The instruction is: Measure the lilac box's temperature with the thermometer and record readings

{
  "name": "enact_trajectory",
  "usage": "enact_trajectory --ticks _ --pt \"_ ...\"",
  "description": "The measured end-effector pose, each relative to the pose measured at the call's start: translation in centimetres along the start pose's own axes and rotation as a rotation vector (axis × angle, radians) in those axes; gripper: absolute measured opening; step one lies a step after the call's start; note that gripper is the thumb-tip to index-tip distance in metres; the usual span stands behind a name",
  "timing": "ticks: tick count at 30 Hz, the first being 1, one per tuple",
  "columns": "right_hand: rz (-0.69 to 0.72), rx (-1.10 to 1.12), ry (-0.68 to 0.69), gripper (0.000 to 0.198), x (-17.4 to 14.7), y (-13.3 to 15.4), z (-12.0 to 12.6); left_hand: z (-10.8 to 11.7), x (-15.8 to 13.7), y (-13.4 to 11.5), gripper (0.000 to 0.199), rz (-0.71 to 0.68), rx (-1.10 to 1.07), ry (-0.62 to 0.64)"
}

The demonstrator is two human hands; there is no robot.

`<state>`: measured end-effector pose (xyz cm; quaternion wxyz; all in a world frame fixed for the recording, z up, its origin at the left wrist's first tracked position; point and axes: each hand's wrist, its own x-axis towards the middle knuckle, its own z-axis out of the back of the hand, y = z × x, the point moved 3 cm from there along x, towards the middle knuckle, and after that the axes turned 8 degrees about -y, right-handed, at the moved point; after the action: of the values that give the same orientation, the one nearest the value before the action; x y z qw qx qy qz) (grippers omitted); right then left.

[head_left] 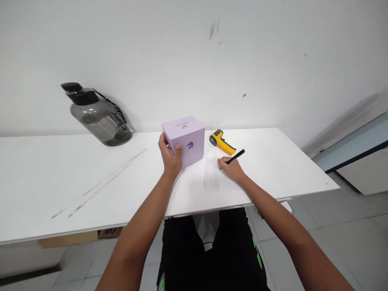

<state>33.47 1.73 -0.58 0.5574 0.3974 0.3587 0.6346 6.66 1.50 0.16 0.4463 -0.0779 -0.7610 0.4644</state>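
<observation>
My left hand (171,158) grips the left side of a lilac box (189,141), its thumb on the front face beside a dark printed emblem. The box is on the white table and a little tilted in view. In my right hand (232,167) is a black pen (235,157), its tip pointing down at a sheet of paper (212,176). Faint writing covers part of that sheet, too blurred to read. Just behind my right hand lies a yellow infrared thermometer (224,143) with a small screen.
A large grey see-through water bottle (101,117) with a black lid and strap stands at the back left. The white table (106,178) meets a marked wall (182,60) behind. Its right end slants toward the floor (318,226). Below the table's left part shows a cardboard box (69,239).
</observation>
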Motion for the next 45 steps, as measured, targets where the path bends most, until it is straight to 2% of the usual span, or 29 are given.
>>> enact_trajectory --ticks 17,34,45 --pt "0.043 0.005 -0.07 0.048 0.02 -0.32 -0.09 0.06 0.03 0.18 0.103 -0.004 0.022 0.004" --pt "0.084 0.015 -0.078 0.046 -0.08 -0.48 -0.11 0.23 0.18 0.64 0.103 0.006 0.047 0.017" --pt "0.06 -0.011 -0.099 0.047 -0.16 -0.45 0.04 0.16 0.03 0.48 0.105 0.015 0.053 0.007"
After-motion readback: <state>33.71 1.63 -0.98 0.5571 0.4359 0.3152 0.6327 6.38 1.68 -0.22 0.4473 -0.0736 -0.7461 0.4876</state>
